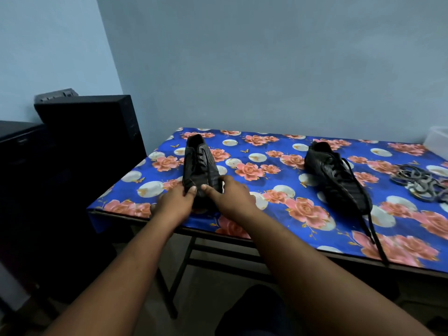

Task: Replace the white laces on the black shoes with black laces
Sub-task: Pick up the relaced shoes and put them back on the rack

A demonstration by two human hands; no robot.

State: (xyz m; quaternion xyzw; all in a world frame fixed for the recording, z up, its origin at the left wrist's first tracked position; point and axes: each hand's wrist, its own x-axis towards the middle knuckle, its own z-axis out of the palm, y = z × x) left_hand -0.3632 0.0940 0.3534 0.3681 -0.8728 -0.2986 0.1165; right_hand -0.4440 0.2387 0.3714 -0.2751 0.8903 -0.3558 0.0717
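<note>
1. Near the front left corner of the table (266,151), both hands are sitting on the toe of the left shoe (200,166). The left hand (175,202) is gripping the toe's left side with the thumb on top, and the right hand (232,197) is doing the same from the right, thumb lying across the top and fingers curling round the side. Looks to me like they're steadying or squaring the shoe up, heel pointing at the back edge, toe at the front edge.

2. That shoe is already wearing black laces (199,155), crisscrossing up the tongue. I'm not seeing any white in it, so I'm guessing this one's basically done and just getting set down neatly.

3. Over toward the right half of the table, the other shoe (337,175) is lying well apart from the first, angled with its toe toward the front right. It's black-laced too, but its loose ends (374,234) are trailing over the front edge and hanging off, so I'd say it's threaded but not tied.

4. By the right edge, a tangled pile of pale laces (419,183) is sitting on the flowery cloth, just beside the second shoe. Probably the old white ones parked out of the way, though they're looking greyish in this light.

5. Both shoes are matte black with faint ribbed stripes on the sides.
</note>
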